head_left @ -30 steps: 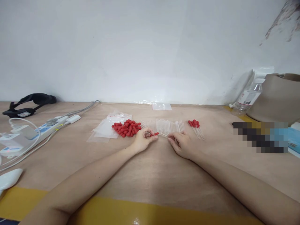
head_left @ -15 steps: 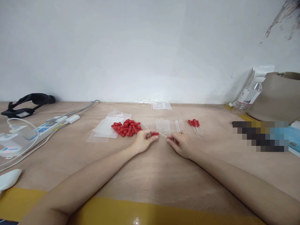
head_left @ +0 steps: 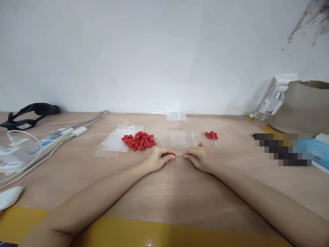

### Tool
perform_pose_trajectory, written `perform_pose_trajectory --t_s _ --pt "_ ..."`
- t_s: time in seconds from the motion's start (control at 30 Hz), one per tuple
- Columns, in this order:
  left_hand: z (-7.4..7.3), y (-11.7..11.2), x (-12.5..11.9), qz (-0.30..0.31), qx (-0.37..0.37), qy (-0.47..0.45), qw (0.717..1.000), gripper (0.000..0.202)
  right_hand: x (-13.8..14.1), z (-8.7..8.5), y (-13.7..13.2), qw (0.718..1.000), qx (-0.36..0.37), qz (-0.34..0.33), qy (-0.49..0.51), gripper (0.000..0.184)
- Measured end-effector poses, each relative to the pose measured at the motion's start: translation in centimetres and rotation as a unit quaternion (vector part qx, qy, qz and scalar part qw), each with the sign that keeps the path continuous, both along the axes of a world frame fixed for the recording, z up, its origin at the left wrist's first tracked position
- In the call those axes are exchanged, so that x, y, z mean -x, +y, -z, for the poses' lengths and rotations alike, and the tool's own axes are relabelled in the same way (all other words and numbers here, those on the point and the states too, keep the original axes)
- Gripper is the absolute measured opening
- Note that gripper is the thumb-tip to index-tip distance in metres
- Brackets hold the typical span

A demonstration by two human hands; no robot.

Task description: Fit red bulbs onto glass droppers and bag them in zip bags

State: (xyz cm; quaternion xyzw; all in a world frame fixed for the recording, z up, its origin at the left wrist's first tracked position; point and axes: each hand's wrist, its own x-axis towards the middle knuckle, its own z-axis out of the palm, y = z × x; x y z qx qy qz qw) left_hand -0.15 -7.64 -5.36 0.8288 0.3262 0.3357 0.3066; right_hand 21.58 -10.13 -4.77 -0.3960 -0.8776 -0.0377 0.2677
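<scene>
Bulb & tube end to end btwn our L hand & R hand, mid desk.
We've got the red bulb pinched in our L fingers, almost closed around it; our R fingers are pinched too, tips on the clear tube's other end. Tube runs roughly level to the bulb's mouth; can't tell if it's seated inside. Just beyond our hands, row of loose clear tubes; pile of red bulbs just beside it on the L, w/ flat plastic bags L of that. Few droppers w/ red tops lie R of the row, near our R hand. Further out: small bag by wall, power strip & black strap far L, bottle & gray-brown tub far R.
</scene>
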Motion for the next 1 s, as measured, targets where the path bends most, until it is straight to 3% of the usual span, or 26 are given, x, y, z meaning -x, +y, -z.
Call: perform_pose_trajectory --t_s 0.17,0.27,0.73,1.0 --pt "-0.4 -0.5 0.0 -0.012 -0.097 0.041 0.994 0.016 0.6 -0.3 -0.6 0.999 -0.02 0.014 -0.023 0.025" --pt "-0.5 -0.7 0.0 -0.006 -0.115 0.039 0.993 0.017 1.1 -0.3 -0.8 1.0 -0.008 0.009 -0.011 0.027" --pt "-0.6 -1.2 -0.1 0.034 -0.136 0.026 0.99 0.019 2.4 -0.3 -0.9 0.996 0.082 0.004 -0.02 0.025" --pt "-0.6 -0.5 0.0 -0.012 -0.11 0.029 0.993 0.018 1.8 -1.2 -0.6 0.995 0.09 0.0 -0.04 0.028"
